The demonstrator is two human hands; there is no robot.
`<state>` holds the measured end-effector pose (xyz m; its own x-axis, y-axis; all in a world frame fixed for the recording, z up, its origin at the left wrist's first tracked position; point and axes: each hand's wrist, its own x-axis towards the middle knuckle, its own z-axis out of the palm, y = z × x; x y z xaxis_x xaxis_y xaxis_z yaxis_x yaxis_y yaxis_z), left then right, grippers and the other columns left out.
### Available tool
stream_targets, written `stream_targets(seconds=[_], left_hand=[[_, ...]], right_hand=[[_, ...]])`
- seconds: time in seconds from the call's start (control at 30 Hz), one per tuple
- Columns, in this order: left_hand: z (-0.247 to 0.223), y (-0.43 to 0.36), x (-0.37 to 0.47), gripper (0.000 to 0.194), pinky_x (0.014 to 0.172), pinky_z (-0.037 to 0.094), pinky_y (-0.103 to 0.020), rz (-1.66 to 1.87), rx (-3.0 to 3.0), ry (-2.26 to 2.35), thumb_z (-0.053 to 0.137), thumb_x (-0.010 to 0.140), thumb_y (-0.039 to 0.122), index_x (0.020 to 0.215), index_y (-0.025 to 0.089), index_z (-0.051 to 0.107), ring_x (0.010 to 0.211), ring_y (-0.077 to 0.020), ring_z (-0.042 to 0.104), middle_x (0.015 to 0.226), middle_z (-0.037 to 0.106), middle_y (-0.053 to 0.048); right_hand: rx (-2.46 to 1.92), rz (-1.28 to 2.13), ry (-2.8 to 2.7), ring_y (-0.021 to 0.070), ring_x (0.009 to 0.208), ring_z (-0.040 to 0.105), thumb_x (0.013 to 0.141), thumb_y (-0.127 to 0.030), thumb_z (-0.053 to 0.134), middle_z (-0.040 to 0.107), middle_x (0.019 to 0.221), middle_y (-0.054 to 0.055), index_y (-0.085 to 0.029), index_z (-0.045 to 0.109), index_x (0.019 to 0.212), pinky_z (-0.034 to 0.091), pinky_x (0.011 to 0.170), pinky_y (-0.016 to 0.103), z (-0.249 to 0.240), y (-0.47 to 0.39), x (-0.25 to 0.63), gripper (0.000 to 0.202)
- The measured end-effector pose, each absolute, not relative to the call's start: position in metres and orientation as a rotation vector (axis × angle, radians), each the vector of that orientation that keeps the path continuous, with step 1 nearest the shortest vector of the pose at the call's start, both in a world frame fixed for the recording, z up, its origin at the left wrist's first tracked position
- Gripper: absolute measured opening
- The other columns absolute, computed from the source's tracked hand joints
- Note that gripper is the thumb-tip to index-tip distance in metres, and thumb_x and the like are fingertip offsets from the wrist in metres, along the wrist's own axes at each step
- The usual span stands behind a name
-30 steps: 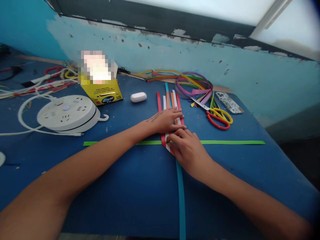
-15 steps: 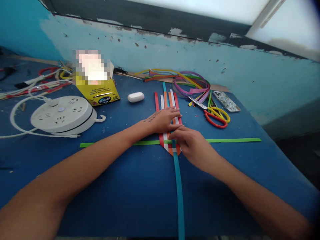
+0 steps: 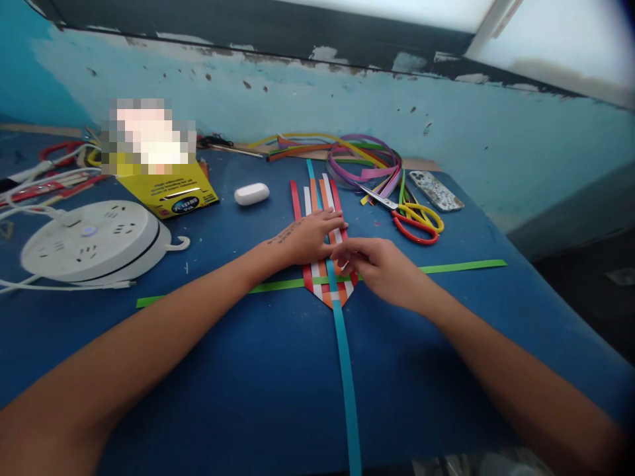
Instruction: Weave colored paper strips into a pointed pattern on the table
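Head view: my left hand [image 3: 313, 238] lies spread on the weave [image 3: 324, 295], likely to steady it. My right hand [image 3: 381, 268] curls over its right side; can't tell if pinching. Green strip [image 3: 461, 268] crosses it.

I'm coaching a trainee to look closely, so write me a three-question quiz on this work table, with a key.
1. True or false: the long, flat green strip crosses the long, flat blue strip.

2. What colours are the finger loops of the metal-bladed scissors?
A) green and white
B) red and yellow
C) both blue

3. Fill in the blank: the hand with dark markings near its wrist is the person's ____ hand.

Key: 1 true; 2 B; 3 left
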<state>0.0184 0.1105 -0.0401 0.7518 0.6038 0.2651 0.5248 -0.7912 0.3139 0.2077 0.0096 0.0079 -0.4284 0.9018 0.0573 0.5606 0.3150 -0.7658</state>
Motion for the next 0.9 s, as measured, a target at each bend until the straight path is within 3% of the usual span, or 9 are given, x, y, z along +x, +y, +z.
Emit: stream_targets(seconds=[0.27,0.5,0.7,0.9], left_hand=[[-0.037,0.109,0.018,0.045,0.117,0.042,-0.049,0.500,2.727,0.915,0.062,0.095,0.041,0.133,0.017,0.063,0.143,-0.0335,0.047,0.146,0.059,-0.015],[-0.040,0.111,0.018,0.046,0.118,0.041,-0.048,0.496,2.730,0.942,0.061,0.095,0.040,0.136,0.019,0.062,0.146,-0.0327,0.044,0.149,0.057,-0.013],[-0.038,0.109,0.019,0.045,0.120,0.038,-0.048,0.458,2.706,0.961,0.061,0.095,0.031,0.138,0.018,0.061,0.149,-0.0319,0.041,0.153,0.054,-0.013],[-0.038,0.110,0.019,0.045,0.120,0.038,-0.050,0.468,2.704,0.946,0.062,0.093,0.027,0.137,0.015,0.061,0.148,-0.0334,0.040,0.153,0.053,-0.015]], right_hand=[[-1.288,0.862,-2.116,0.0153,0.077,0.068,0.091,-0.004,0.048,0.074,0.086,0.001,-0.020,0.071,0.092,0.048,0.070,0.027,0.006,0.009,0.205,0.028],[-1.139,0.839,-2.180,0.0146,0.081,0.066,0.084,0.000,0.066,0.075,0.099,0.002,-0.021,0.072,0.087,0.048,0.074,0.027,0.001,0.008,0.197,0.022],[-1.159,0.728,-2.199,0.0146,0.076,0.063,0.088,-0.008,0.072,0.072,0.086,0.001,-0.020,0.070,0.083,0.044,0.069,0.027,-0.008,0.009,0.187,0.013],[-1.165,0.685,-2.207,0.0168,0.081,0.059,0.087,-0.012,0.076,0.069,0.089,0.002,-0.020,0.069,0.082,0.044,0.073,0.030,-0.012,0.008,0.184,0.012]])
